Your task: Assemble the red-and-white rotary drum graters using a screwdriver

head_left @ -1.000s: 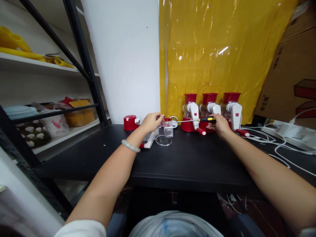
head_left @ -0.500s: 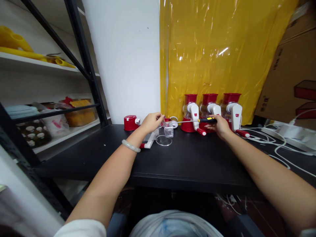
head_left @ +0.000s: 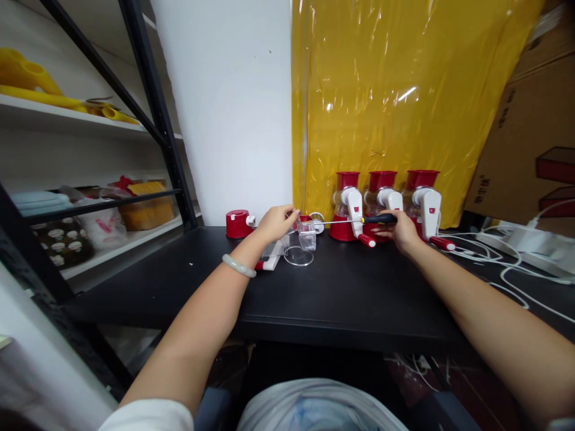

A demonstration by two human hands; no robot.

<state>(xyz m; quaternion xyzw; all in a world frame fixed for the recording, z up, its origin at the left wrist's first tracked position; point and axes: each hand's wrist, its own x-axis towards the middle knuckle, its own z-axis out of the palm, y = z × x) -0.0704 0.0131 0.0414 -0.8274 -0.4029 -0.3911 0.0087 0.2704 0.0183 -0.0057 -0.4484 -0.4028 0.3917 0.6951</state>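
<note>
My right hand (head_left: 399,230) is closed round the black handle of a screwdriver (head_left: 380,219). Its long shaft runs level to the left and ends at my left hand (head_left: 279,221). There my left fingers are closed on a clear plastic part (head_left: 307,234), a see-through housing tilted over the table; the screwdriver's tip is hidden by it and the fingers. Below lies a clear round rim (head_left: 298,256) on the black table. Partly behind my left forearm is a white crank with a red grip (head_left: 269,262). A red base (head_left: 238,224) stands left of my left hand.
Three red-and-white rotary graters (head_left: 348,206) stand in a row at the back. White cables (head_left: 498,254) and a power strip (head_left: 539,242) lie on the right. A black-framed shelf (head_left: 168,143) borders the left side. A yellow plastic curtain (head_left: 395,90) hangs behind, beside a cardboard box (head_left: 516,131).
The screwdriver handle has turned in my right hand: its yellow stripe no longer shows on top. Both hands stay in nearly the same place.
</note>
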